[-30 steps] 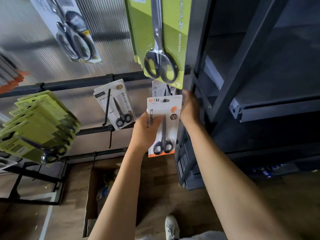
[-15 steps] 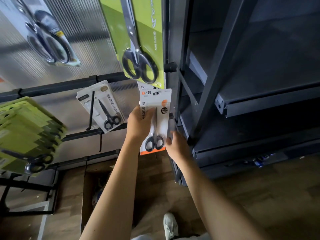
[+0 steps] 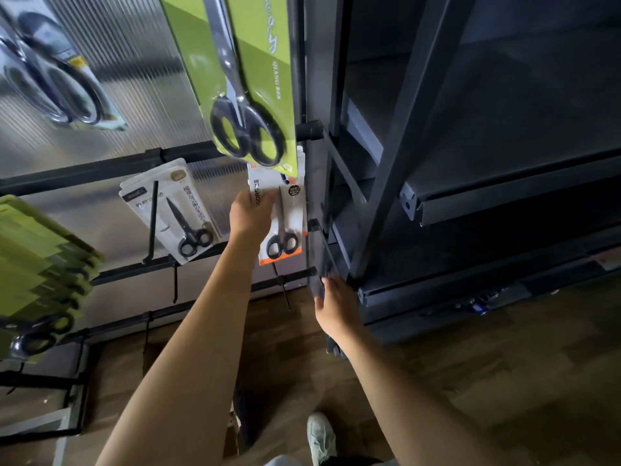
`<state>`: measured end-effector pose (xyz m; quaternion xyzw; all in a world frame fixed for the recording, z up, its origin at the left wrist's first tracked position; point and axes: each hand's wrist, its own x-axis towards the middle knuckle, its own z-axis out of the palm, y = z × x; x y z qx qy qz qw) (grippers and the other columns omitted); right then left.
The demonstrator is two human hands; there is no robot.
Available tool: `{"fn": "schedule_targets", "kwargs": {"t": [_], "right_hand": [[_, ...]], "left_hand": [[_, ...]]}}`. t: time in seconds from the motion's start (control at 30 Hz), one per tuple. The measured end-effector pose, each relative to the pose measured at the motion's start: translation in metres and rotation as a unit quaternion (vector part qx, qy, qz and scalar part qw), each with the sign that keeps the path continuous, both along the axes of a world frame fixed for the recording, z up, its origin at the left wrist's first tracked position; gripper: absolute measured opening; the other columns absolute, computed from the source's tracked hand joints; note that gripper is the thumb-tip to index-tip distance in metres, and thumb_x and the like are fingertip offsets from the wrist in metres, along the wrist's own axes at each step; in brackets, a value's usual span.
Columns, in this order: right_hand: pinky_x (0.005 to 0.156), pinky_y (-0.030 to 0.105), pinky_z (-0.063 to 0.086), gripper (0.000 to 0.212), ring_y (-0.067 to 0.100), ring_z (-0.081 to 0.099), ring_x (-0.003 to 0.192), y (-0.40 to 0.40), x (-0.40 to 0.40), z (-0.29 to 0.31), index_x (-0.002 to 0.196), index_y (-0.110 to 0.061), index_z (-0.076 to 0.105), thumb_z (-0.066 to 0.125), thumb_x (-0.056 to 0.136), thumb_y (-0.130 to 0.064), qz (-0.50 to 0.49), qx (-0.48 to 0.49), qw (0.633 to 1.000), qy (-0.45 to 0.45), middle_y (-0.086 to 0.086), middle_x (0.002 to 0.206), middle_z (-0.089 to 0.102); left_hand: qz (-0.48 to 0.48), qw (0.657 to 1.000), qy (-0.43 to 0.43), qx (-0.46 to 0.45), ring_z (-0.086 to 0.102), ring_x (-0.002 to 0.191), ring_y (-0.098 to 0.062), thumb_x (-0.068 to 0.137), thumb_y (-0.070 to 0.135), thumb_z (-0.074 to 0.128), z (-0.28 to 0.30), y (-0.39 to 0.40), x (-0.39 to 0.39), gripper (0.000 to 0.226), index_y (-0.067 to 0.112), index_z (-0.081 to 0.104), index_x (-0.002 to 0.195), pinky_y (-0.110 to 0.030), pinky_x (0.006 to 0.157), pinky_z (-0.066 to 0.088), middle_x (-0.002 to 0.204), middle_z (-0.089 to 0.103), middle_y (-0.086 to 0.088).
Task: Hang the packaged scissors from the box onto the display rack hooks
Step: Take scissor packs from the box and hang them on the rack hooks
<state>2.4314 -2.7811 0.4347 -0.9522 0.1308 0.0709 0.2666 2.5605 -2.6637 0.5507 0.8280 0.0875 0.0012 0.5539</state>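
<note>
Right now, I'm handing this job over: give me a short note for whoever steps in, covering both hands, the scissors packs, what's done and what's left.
Left hand: grips the white-and-orange scissors pack by its left edge, holding it up at the rack under the big green pack.
Right hand: low beside the dark shelf frame, holding nothing; fingers look relaxed.
Done: a white pack hangs to the left, green packs further left.
Left: whether the held pack's hole is on its hook is hidden, so check, seat it, let go. The box is barely in view.
</note>
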Motion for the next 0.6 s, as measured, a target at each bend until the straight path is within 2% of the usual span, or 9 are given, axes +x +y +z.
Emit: {"fn": "schedule_targets", "kwargs": {"t": [0.1,0.23,0.33,0.47,0.6], "right_hand": [[0.110,0.033,0.033,0.046,0.026,0.036,0.134,0.004,-0.005,0.002,0.139,-0.008,0.038,0.046,0.097,-0.024,0.010,-0.018,1.000,-0.013,0.011,0.146,0.037],[0.107,0.034,0.036,0.047,0.026,0.034,0.135,0.019,-0.014,0.002,0.141,-0.010,0.036,0.046,0.097,-0.026,0.036,-0.047,0.998,-0.021,0.011,0.147,0.036],[0.106,0.034,0.037,0.047,0.026,0.036,0.133,0.039,-0.020,-0.001,0.139,-0.009,0.038,0.047,0.096,-0.026,0.057,-0.053,0.997,-0.015,0.012,0.145,0.037],[0.108,0.036,0.036,0.048,0.027,0.034,0.135,0.076,-0.037,-0.009,0.140,-0.010,0.037,0.046,0.097,-0.027,0.119,-0.075,0.990,0.023,0.012,0.146,0.035],[0.111,0.037,0.030,0.048,0.025,0.026,0.140,0.124,-0.060,-0.022,0.141,-0.014,0.037,0.049,0.096,-0.025,0.192,-0.063,0.976,0.084,0.008,0.153,0.026]], "left_hand": [[-0.004,1.000,0.020,0.007,0.051,0.079,-0.016,0.088,0.043,0.059,-0.004,0.003,0.001,0.038,0.009,0.055,0.105,-0.028,0.069,0.042,0.087,0.056,0.001],[0.003,0.998,0.038,0.052,0.056,0.098,-0.016,0.090,0.046,0.057,-0.023,0.019,-0.028,0.055,0.011,0.044,0.130,-0.024,0.076,0.042,0.118,0.057,-0.003],[0.013,0.996,0.025,0.083,0.052,0.117,-0.025,0.089,0.041,0.059,-0.052,0.040,-0.065,0.057,0.010,0.040,0.133,-0.032,0.091,0.042,0.130,0.053,-0.010],[0.028,0.978,0.076,0.190,0.046,0.122,-0.029,0.091,0.039,0.056,-0.093,0.085,-0.125,0.055,0.011,0.039,0.134,-0.041,0.098,0.041,0.135,0.048,-0.011],[0.035,0.952,0.143,0.269,0.035,0.133,-0.028,0.091,0.042,0.053,-0.136,0.147,-0.189,0.061,0.013,0.034,0.141,-0.042,0.107,0.033,0.144,0.040,-0.009]]}}
